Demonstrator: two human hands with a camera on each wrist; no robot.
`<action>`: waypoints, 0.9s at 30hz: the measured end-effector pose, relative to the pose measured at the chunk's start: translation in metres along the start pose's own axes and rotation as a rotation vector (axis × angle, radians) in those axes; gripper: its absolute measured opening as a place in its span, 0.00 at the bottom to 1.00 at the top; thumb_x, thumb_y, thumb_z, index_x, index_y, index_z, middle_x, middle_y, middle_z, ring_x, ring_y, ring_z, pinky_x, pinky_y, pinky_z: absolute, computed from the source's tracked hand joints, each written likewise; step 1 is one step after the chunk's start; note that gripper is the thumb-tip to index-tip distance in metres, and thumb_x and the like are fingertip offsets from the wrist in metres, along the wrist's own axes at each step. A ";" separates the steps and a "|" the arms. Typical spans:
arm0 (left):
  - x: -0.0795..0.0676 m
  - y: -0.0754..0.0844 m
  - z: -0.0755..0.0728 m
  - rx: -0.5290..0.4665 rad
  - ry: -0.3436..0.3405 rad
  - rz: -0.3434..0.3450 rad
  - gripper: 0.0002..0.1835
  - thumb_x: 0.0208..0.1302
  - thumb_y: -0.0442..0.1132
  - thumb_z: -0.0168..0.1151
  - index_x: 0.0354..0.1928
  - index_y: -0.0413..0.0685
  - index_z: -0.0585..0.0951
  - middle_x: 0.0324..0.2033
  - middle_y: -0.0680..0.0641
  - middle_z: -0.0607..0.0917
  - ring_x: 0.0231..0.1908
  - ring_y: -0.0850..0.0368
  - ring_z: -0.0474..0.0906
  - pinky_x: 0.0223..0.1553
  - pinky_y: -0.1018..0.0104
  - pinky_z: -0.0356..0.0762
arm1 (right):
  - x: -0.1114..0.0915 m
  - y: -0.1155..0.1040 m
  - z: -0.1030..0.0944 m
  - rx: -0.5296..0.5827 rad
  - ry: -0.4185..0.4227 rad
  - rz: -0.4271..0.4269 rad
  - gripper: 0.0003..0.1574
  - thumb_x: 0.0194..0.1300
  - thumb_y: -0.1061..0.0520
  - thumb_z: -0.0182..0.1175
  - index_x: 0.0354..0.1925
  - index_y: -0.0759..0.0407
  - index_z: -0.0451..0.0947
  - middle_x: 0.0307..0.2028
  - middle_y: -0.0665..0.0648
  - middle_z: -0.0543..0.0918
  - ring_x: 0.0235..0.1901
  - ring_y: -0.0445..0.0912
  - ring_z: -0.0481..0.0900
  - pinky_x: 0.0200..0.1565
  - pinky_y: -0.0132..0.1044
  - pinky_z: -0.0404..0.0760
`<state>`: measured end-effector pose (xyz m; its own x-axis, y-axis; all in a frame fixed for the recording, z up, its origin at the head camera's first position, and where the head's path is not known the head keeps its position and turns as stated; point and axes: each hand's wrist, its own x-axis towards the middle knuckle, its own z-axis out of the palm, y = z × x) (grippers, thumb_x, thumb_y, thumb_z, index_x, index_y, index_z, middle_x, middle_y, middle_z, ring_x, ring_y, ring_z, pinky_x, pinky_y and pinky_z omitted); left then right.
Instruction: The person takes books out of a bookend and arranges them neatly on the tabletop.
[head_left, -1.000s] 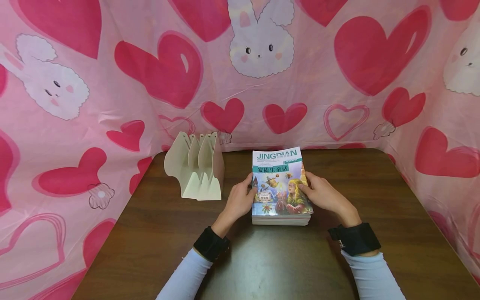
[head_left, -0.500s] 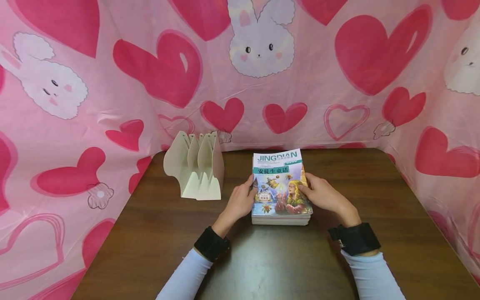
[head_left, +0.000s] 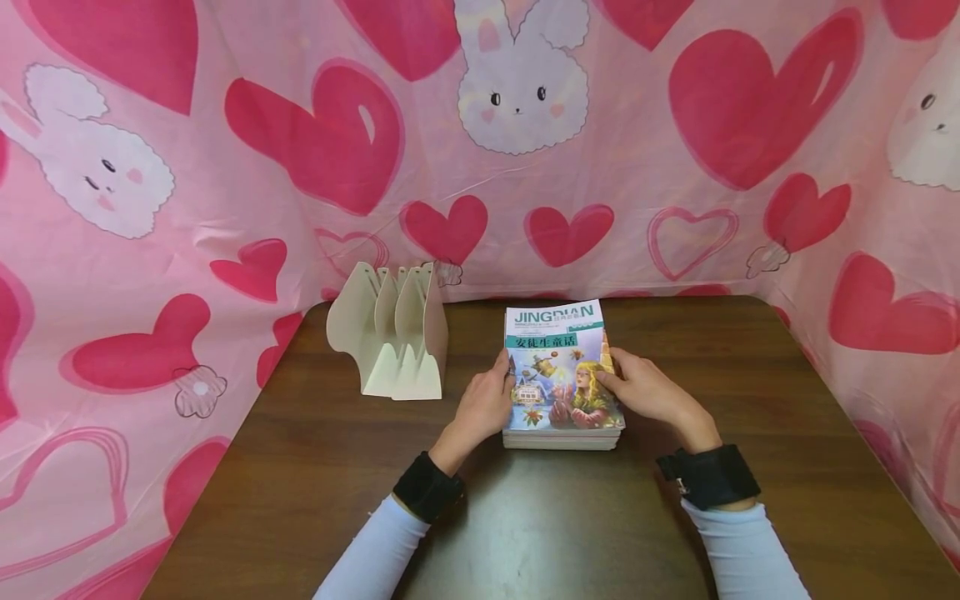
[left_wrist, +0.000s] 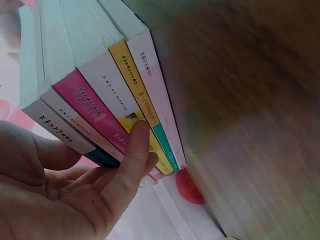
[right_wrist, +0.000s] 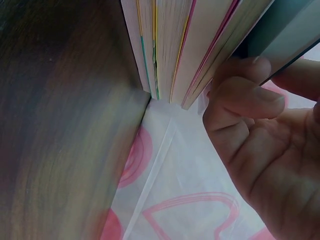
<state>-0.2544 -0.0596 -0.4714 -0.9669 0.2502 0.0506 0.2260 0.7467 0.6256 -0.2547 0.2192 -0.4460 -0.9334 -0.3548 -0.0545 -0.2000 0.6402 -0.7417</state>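
A stack of books (head_left: 562, 440) lies on the table, a fairy-tale book (head_left: 551, 367) with a colourful cover on top. My left hand (head_left: 486, 396) is at the stack's left side, its thumb by the top book's edge. In the left wrist view, its fairly straight fingers (left_wrist: 136, 150) touch the coloured spines (left_wrist: 100, 107). My right hand (head_left: 656, 396) pinches the top book's right edge, thumb on the cover. Its curled fingers (right_wrist: 240, 97) reach under the book in the right wrist view, where a dark gap parts that edge from the books below.
A cream file holder (head_left: 397, 333) with several upright dividers stands left of the stack, near the back of the brown wooden table (head_left: 300, 483). Pink cloth (head_left: 480, 179) printed with hearts and rabbits hangs round the table's back and sides.
The top book's far edge has sunk a little and its cover lies flatter. My left hand has shifted slightly; the right hand stays in place.
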 end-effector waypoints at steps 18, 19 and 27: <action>-0.002 0.008 0.001 0.094 -0.001 -0.036 0.29 0.82 0.38 0.52 0.79 0.35 0.62 0.76 0.40 0.68 0.66 0.41 0.76 0.60 0.45 0.78 | 0.002 0.004 0.002 -0.047 0.024 -0.033 0.33 0.81 0.55 0.57 0.70 0.77 0.65 0.58 0.71 0.80 0.54 0.60 0.78 0.63 0.66 0.73; -0.002 0.008 0.000 0.093 -0.002 -0.036 0.29 0.82 0.38 0.52 0.79 0.35 0.62 0.76 0.40 0.68 0.66 0.41 0.76 0.61 0.45 0.78 | 0.002 0.004 0.002 -0.045 0.023 -0.033 0.33 0.81 0.55 0.56 0.70 0.77 0.65 0.58 0.72 0.80 0.54 0.60 0.78 0.64 0.66 0.73; -0.003 0.006 0.000 0.069 -0.023 -0.057 0.30 0.83 0.39 0.50 0.80 0.36 0.61 0.77 0.40 0.66 0.69 0.42 0.73 0.65 0.46 0.75 | 0.004 0.006 0.005 -0.017 -0.013 -0.014 0.33 0.82 0.54 0.55 0.71 0.77 0.63 0.59 0.71 0.79 0.56 0.60 0.77 0.65 0.66 0.71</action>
<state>-0.2505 -0.0552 -0.4678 -0.9756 0.2197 -0.0021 0.1791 0.8005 0.5719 -0.2578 0.2187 -0.4537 -0.9265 -0.3725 -0.0527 -0.2185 0.6467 -0.7308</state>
